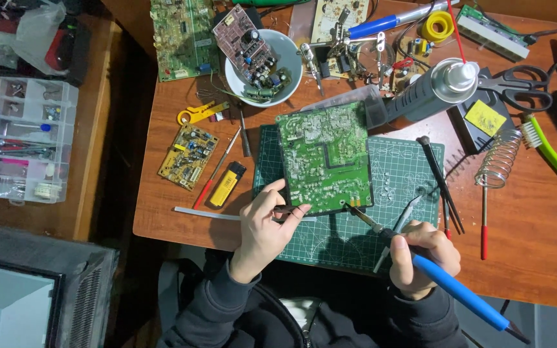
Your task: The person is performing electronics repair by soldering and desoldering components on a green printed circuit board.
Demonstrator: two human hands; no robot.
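A large green circuit board (323,156) lies solder side up on a green cutting mat (394,167). My left hand (264,227) pinches the board's near left corner, with a small dark tool between the fingers. My right hand (423,256) grips a blue-handled soldering iron (452,287). The iron's tip (349,207) touches the near right edge of the board. Tweezers (396,233) lie on the mat just beside my right hand.
A white bowl (291,71) holds a small board and parts. Nearby lie a yellow circuit board (188,156), a yellow lighter (227,183), a spray can (430,90), scissors (517,87), a coiled iron stand (499,161) and a clear parts box (24,138).
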